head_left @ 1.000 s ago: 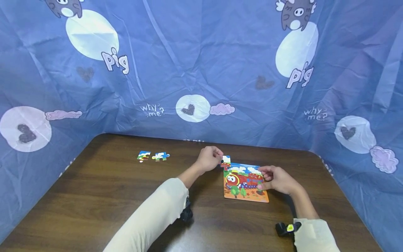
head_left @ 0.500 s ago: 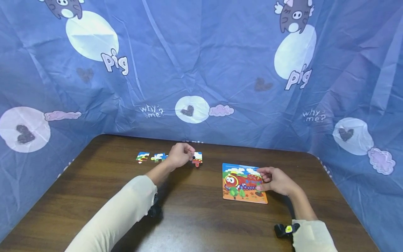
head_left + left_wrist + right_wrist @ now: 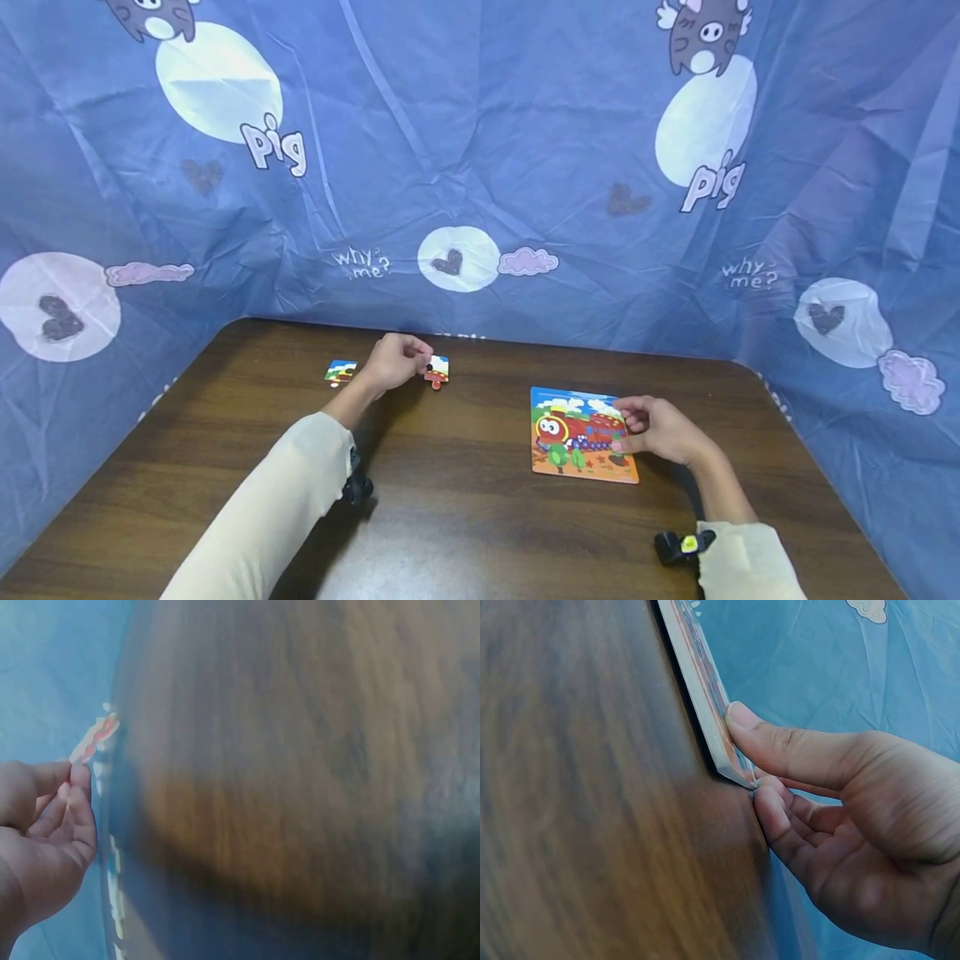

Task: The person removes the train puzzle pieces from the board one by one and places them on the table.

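Note:
My left hand (image 3: 393,365) is over the back left of the table and pinches a jigsaw piece (image 3: 438,373) with white cloud, red and a red tab. In the left wrist view the thumb and fingertips hold that piece by one edge. A loose jigsaw piece (image 3: 341,371) lies to the left; the other loose one is hidden behind the left hand in the head view. At the right, a square train puzzle (image 3: 576,457) lies flat on the table. My right hand (image 3: 855,802) grips its right edge, thumb on the picture and fingers curled at the side.
The brown wooden table (image 3: 465,517) has rounded back corners. Behind and beside it hangs a blue curtain (image 3: 480,167) with pig prints. Black wrist cameras are strapped on both forearms.
My left hand has carried the jigsaw piece from the train puzzle's upper left corner leftward toward the loose pieces, now covering one. The right hand and the train puzzle have stayed put.

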Motion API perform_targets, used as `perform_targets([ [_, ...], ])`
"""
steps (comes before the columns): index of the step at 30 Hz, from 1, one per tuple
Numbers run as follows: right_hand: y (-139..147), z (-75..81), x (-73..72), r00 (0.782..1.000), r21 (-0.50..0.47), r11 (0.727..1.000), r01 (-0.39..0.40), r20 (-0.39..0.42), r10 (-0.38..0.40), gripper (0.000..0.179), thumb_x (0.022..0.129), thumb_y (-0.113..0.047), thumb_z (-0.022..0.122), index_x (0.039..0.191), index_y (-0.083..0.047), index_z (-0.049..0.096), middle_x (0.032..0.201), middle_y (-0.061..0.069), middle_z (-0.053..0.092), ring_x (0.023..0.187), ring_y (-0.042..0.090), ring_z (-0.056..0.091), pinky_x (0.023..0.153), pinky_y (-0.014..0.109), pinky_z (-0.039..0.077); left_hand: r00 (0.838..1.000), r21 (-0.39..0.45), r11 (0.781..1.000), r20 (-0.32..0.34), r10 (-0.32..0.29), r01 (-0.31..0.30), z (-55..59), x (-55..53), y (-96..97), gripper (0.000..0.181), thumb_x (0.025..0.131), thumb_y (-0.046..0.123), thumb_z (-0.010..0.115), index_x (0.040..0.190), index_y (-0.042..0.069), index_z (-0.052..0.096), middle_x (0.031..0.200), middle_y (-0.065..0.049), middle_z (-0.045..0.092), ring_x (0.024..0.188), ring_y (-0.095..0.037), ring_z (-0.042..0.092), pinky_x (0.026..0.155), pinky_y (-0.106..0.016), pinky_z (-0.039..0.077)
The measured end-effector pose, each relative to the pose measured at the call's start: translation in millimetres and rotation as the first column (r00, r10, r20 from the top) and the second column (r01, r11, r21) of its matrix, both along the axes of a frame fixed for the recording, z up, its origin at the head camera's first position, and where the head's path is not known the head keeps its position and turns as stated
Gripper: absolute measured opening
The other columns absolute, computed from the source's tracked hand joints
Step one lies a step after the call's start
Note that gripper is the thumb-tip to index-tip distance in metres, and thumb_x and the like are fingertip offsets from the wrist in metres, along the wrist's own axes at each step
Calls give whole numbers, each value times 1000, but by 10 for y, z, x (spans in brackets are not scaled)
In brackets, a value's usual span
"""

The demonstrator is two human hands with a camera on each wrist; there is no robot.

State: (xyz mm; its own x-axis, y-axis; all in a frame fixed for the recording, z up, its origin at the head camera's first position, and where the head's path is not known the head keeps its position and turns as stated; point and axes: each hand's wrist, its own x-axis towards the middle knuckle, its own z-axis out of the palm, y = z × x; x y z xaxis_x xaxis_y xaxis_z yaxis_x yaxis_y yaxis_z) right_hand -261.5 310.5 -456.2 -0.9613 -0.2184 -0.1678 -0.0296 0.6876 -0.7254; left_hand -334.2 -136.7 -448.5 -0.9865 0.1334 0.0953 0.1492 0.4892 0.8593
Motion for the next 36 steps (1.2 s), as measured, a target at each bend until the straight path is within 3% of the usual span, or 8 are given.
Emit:
perform_targets([
  [8,-1,-4,7,1000,4,1000,-5,-3,5,74,75,-15,92,136,7,56,108,12,57,97,25,51,82,35,48,1000,-111,994,-11,11,-12,-88,-64,-100,12,94,1,67,102,-3,75,88,-14,75,75,-18,70,76,-27,49],
  [14,-7,-7,3,1000,12,1000,3,-7,-3,74,76,-16,92,136,6,56,109,11,57,98,24,51,83,36,47,999,-151,988,-27,32,-36,-69,-54,-96,12,94,4,69,101,-3,76,86,-12,76,74,-18,71,80,-31,49],
  [18,-8,-7,4,1000,16,1000,-6,-12,7,74,76,-16,92,136,7,56,108,11,56,98,25,50,83,37,47,997,-179,982,-31,64,-68,-67,-54,-92,14,95,8,70,104,-1,77,86,-11,76,82,-22,70,84,-35,49],
  [26,6,3,17,999,-26,999,-38,-12,38,74,76,-14,92,136,9,55,105,11,55,95,24,49,78,32,47,989,-143,979,-19,145,-147,-52,-75,-36,15,96,10,69,106,1,76,99,-13,76,93,-25,68,84,-38,52],
  [31,23,7,20,999,-30,998,-51,-18,51,74,77,-13,91,137,10,54,105,11,55,95,24,49,77,30,47,994,-117,988,-32,102,-105,-5,-41,129,14,95,9,70,104,1,76,96,-11,76,87,-21,68,79,-33,52],
  [36,28,0,5,999,-15,999,-41,-17,40,74,77,-15,91,137,8,55,105,10,55,95,23,49,77,30,47,996,-144,989,-88,4,-17,14,21,365,13,93,7,71,102,0,76,94,-10,77,83,-21,71,81,-33,55],
])
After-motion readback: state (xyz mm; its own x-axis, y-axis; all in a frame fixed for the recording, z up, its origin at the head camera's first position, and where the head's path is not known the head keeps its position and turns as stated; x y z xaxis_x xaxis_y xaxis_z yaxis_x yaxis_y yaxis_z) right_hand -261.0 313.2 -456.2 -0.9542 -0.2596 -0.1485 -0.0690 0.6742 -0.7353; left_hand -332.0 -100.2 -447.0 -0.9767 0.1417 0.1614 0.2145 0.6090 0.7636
